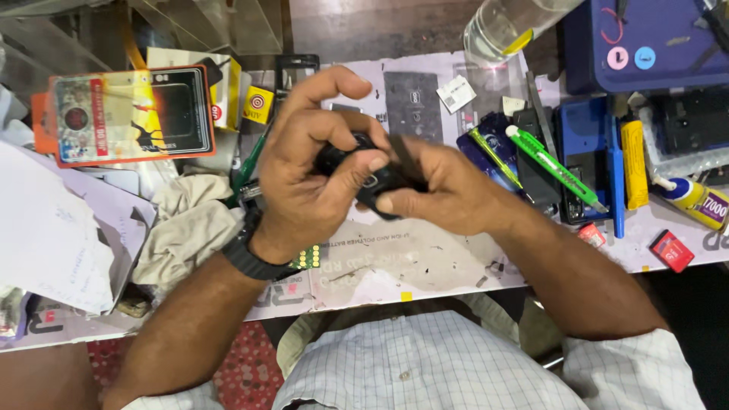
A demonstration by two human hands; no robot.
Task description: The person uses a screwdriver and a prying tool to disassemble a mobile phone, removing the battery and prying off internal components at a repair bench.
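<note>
Near the middle of the frame, both hands meet over the table (pixel 425 262), closed together around a small black device (pixel 377 181). The left hand (pixel 307 171) curls over it from the left, thumb pressed along its top, so its grip is clenched on the device; a black wristband (pixel 250 258) circles that wrist. The right hand (pixel 448 190) grasps the same device from the right, fingers wrapped under and around it. Most of the device is hidden by the fingers, so its exact kind cannot be told.

To the right of the hands lies a green utility knife (pixel 554 167), slanting down to the right, beside a blue case (pixel 588 152) and a yellow bar (pixel 634 163). A glue tube (pixel 695 199) rests at the right edge, a small red card (pixel 672 250) below it. In the upper left sits an orange-framed package (pixel 133 114); a crumpled cloth (pixel 190 224) lies just left of the left wrist. A clear glass vessel (pixel 501 26) stands at the top.
</note>
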